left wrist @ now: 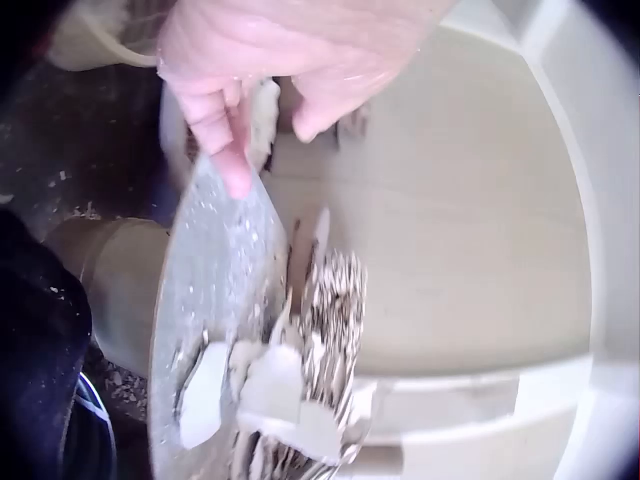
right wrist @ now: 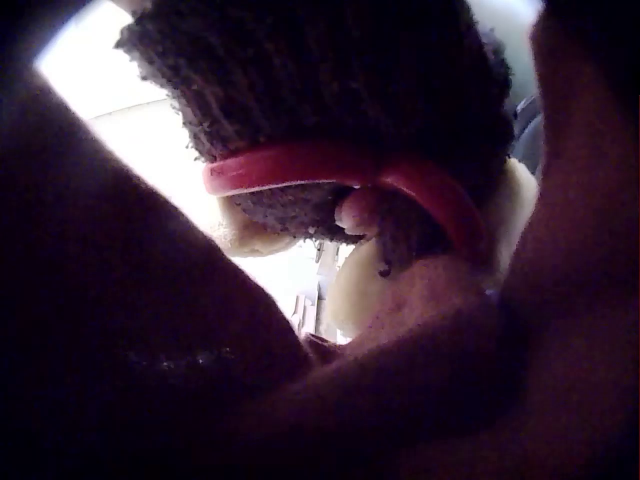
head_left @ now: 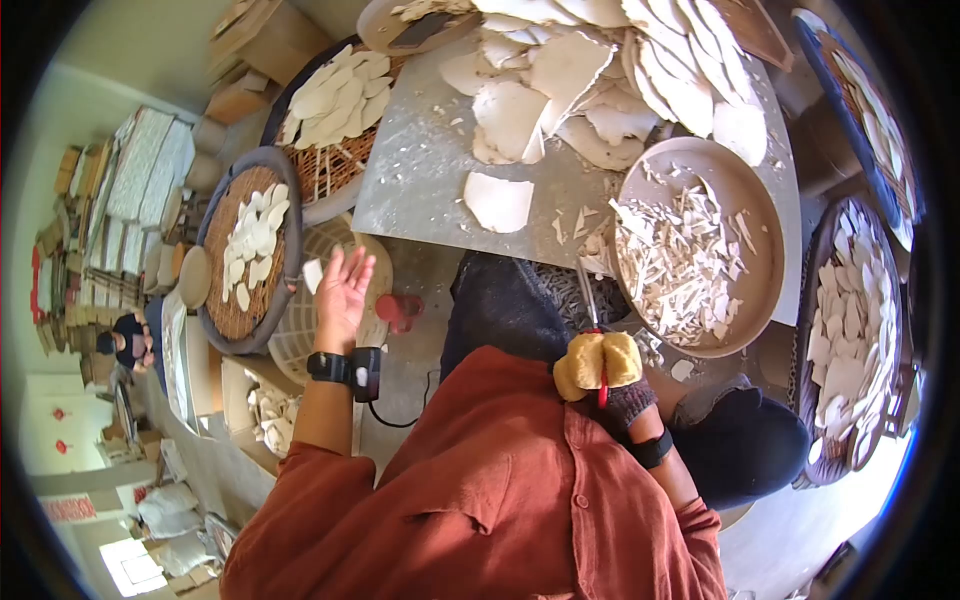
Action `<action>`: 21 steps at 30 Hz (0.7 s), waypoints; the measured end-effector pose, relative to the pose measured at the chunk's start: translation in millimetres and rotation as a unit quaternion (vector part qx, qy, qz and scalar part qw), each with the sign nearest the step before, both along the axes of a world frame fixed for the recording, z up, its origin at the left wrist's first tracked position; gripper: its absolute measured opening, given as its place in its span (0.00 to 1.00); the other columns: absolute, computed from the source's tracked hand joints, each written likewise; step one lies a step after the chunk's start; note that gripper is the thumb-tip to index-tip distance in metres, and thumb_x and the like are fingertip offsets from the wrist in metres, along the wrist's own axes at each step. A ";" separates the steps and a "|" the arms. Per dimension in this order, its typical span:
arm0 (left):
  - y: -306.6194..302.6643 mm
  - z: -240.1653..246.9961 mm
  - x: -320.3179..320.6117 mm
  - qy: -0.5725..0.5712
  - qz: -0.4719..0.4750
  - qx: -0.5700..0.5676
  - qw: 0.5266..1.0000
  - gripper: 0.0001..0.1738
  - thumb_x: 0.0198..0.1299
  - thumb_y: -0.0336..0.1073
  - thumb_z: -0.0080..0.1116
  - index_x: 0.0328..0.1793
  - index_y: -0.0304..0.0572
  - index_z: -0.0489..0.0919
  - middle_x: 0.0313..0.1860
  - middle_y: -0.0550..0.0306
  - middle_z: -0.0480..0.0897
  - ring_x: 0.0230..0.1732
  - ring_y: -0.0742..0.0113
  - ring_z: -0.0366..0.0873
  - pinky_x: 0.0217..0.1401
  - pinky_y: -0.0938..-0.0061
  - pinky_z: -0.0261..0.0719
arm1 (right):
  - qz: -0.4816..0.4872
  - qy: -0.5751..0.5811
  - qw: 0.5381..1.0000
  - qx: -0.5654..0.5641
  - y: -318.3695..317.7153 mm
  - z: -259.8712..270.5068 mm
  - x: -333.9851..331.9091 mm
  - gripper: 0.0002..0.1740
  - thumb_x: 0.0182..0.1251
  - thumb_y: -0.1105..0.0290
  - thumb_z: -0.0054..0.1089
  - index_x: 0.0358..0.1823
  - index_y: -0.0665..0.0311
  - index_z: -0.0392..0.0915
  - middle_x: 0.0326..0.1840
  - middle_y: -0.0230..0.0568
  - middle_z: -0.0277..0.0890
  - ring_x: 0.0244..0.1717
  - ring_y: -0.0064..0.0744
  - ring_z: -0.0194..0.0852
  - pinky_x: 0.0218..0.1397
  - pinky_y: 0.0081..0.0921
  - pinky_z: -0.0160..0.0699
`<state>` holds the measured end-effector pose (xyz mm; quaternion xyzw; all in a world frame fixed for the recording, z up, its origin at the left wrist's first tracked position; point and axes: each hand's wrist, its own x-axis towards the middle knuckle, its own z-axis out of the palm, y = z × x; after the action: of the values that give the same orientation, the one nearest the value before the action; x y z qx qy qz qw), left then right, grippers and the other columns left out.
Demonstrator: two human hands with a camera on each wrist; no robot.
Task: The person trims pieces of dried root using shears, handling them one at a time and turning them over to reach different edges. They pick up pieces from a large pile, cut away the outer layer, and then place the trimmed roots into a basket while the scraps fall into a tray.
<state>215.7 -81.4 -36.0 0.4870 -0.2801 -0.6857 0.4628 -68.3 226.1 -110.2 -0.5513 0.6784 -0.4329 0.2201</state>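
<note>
In the head view the left hand (head_left: pixel 345 295) is palm up with spread fingers, a small white piece (head_left: pixel 312 275) beside it; whether they touch is unclear. The left wrist view shows this hand (left wrist: pixel 290 50) with fingers bent loosely downward, and a pale piece (left wrist: pixel 263 125) behind them. The right hand (head_left: pixel 610 375), in a dark knitted glove with yellow padding on the fingers, grips red-handled scissors (head_left: pixel 585 290) whose blades point toward the table. A red handle (right wrist: pixel 290 168) crosses the dark glove (right wrist: pixel 330 90) in the dim right wrist view.
The grey table (head_left: pixel 420 170) bears a heap of white sheets (head_left: pixel 570 75), one separate sheet (head_left: pixel 499 202) and a round tray (head_left: pixel 765 260) of white scraps. Trays of white pieces stand left (head_left: pixel 252 240) and right (head_left: pixel 850 340). A plastic basket (head_left: pixel 300 335) and red object (head_left: pixel 400 312) are below the left hand.
</note>
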 end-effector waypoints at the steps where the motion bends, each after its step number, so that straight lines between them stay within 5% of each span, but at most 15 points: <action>1: 10.7 16.4 -23.7 -0.054 -0.098 -0.063 0.992 0.22 0.59 0.38 0.58 0.56 0.32 0.71 0.50 0.44 0.78 0.48 0.58 0.79 0.49 0.72 0.79 | -0.004 -0.202 0.979 0.022 -2.4 5.6 4.0 0.07 0.53 0.72 0.59 0.34 0.64 0.76 0.33 0.42 0.78 0.36 0.44 0.76 0.36 0.33 0.73; 2: 15.6 30.0 -53.0 -0.109 -0.167 -0.085 0.976 0.22 0.60 0.39 0.58 0.56 0.34 0.72 0.47 0.46 0.80 0.44 0.60 0.81 0.44 0.73 0.78 | -0.038 -0.394 0.918 0.030 -4.7 11.2 8.1 0.07 0.53 0.72 0.59 0.34 0.63 0.76 0.32 0.42 0.78 0.36 0.43 0.76 0.36 0.33 0.74; 4: 14.2 28.4 -102.0 -0.192 -0.266 -0.109 0.938 0.23 0.59 0.39 0.59 0.57 0.32 0.72 0.45 0.47 0.80 0.39 0.65 0.81 0.35 0.77 0.79 | 0.004 -0.318 0.948 0.005 -7.3 28.2 4.8 0.08 0.52 0.70 0.60 0.34 0.62 0.77 0.33 0.42 0.78 0.35 0.44 0.76 0.36 0.35 0.74; 6: 8.8 10.2 -146.2 -0.326 -0.279 -0.179 0.886 0.34 0.52 0.47 0.65 0.55 0.23 0.71 0.43 0.46 0.78 0.34 0.64 0.78 0.32 0.74 0.78 | 0.051 -0.077 0.995 -0.025 -7.6 37.1 -1.4 0.10 0.50 0.68 0.61 0.34 0.62 0.77 0.32 0.43 0.78 0.35 0.45 0.76 0.37 0.36 0.74; 7: -0.8 -2.8 -163.4 -0.500 -0.275 -0.275 0.774 0.43 0.42 0.55 0.70 0.52 0.21 0.70 0.42 0.41 0.76 0.41 0.54 0.77 0.42 0.66 0.77 | 0.047 -0.111 0.993 -0.005 -4.8 24.8 0.7 0.10 0.50 0.66 0.62 0.34 0.62 0.77 0.32 0.43 0.77 0.35 0.45 0.76 0.38 0.36 0.74; 9: 12.0 -15.8 -186.9 -0.621 -0.259 -0.368 0.642 0.48 0.34 0.59 0.72 0.51 0.23 0.69 0.45 0.35 0.73 0.48 0.46 0.73 0.49 0.61 0.74 | 0.036 -0.179 0.983 0.020 0.1 -5.6 4.7 0.11 0.50 0.66 0.61 0.34 0.61 0.77 0.33 0.43 0.77 0.36 0.45 0.76 0.39 0.36 0.75; 12: 3.9 -35.0 -196.5 -0.624 -0.266 -0.407 0.611 0.49 0.32 0.57 0.74 0.54 0.29 0.67 0.46 0.34 0.71 0.48 0.44 0.72 0.49 0.62 0.74 | 0.047 -0.194 0.978 0.059 -0.8 25.3 1.3 0.10 0.53 0.68 0.60 0.37 0.62 0.76 0.35 0.43 0.78 0.38 0.42 0.76 0.42 0.34 0.75; 13: 11.7 -21.2 -200.4 -0.602 -0.262 -0.365 0.659 0.47 0.33 0.50 0.75 0.57 0.33 0.65 0.45 0.38 0.72 0.49 0.48 0.71 0.48 0.62 0.73 | 0.083 -0.111 0.985 0.104 -0.8 42.6 -4.2 0.10 0.58 0.74 0.58 0.43 0.65 0.75 0.41 0.43 0.78 0.43 0.37 0.77 0.47 0.29 0.76; 14: 10.6 -24.7 -199.7 -0.565 -0.257 -0.382 0.685 0.46 0.35 0.47 0.75 0.58 0.33 0.64 0.43 0.41 0.73 0.47 0.50 0.72 0.46 0.63 0.73 | 0.086 0.015 0.995 0.056 -1.6 45.2 -5.9 0.09 0.55 0.71 0.61 0.38 0.64 0.76 0.35 0.43 0.78 0.38 0.41 0.77 0.41 0.30 0.76; 18: 4.7 -32.5 -192.9 -0.458 -0.297 -0.300 0.782 0.42 0.39 0.40 0.73 0.59 0.32 0.64 0.38 0.47 0.73 0.39 0.58 0.74 0.42 0.66 0.74 | 0.021 -0.026 0.999 0.017 -2.1 47.7 -2.9 0.13 0.48 0.60 0.61 0.33 0.60 0.77 0.30 0.44 0.77 0.32 0.48 0.76 0.34 0.39 0.76; 21: -4.5 -48.5 -196.3 -0.466 -0.284 -0.321 0.774 0.42 0.39 0.42 0.73 0.59 0.31 0.66 0.37 0.47 0.73 0.36 0.59 0.74 0.41 0.69 0.74 | 0.061 0.045 0.996 0.036 -1.1 45.9 -4.4 0.15 0.50 0.60 0.60 0.36 0.60 0.77 0.31 0.44 0.77 0.33 0.47 0.77 0.34 0.38 0.77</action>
<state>19.4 -85.9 -84.4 0.4686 -0.7906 -0.3454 0.1898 -72.6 225.0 -64.3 -0.6023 0.6681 -0.3682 0.2350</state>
